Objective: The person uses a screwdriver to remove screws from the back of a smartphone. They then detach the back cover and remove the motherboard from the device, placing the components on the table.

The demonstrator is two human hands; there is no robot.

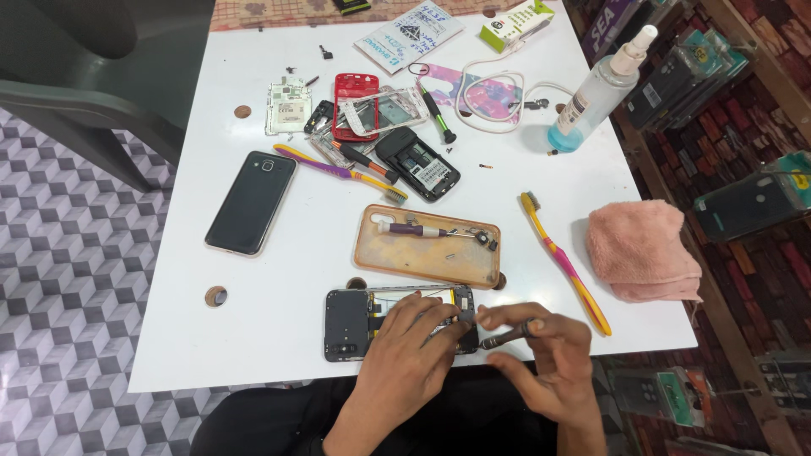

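Head view, lower centre: left hand (pixel 411 344) flat, fingers spread, pinning opened phone (pixel 372 323) at table (pixel 279 346) edge. Right hand (pixel 541 355) pinching small screwdriver (pixel 505 338) between thumb and forefinger, tip at phone's right end. Best kept upright, pressure light, phone steady.

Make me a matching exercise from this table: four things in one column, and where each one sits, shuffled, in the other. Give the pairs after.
Things:
1. pink cloth
2. spray bottle
3. black phone
4. opened phone

Places:
A. lying face down on the left part of the table
B. at the near edge, under the left hand
C. folded at the right edge
D. lying tilted at the far right, blue liquid inside

Pairs: 1-C, 2-D, 3-A, 4-B
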